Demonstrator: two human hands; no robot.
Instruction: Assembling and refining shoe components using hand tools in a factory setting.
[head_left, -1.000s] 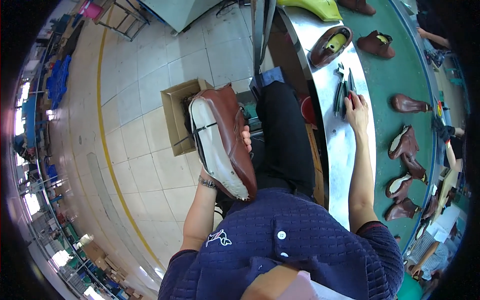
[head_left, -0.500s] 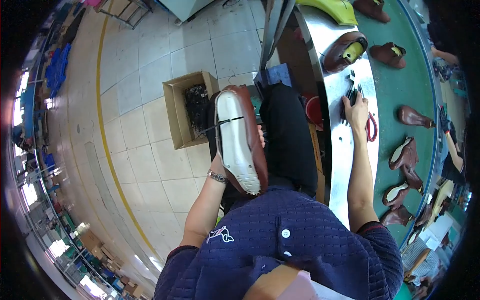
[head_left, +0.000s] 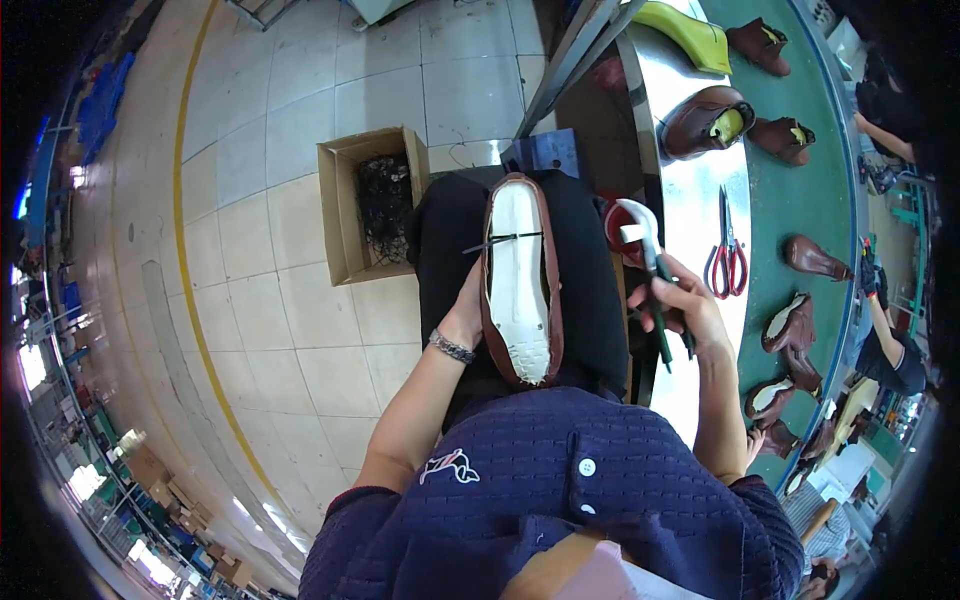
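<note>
Left fingers (head_left: pixel 471 297) are gripping an upturned shoe (head_left: pixel 516 270); right fingers (head_left: pixel 683 295) are holding pincers (head_left: pixel 651 248) by the surface's (head_left: pixel 690 205) edge, open space between

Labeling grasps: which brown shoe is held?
The shoe in the left hand, pale sole up; the other shoes lie on the metal bench or green surface.

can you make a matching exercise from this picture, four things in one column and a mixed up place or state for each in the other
Things:
1. red-handled scissors
2. cardboard box
3. dark-strapped shoe
4. metal-headed hand tool

Places or states:
A. held in the right hand
B. open, with a dark tangle inside
C. lying on the metal bench
D. over the lap, sole up

Right pairs: 1-C, 2-B, 3-D, 4-A
</note>
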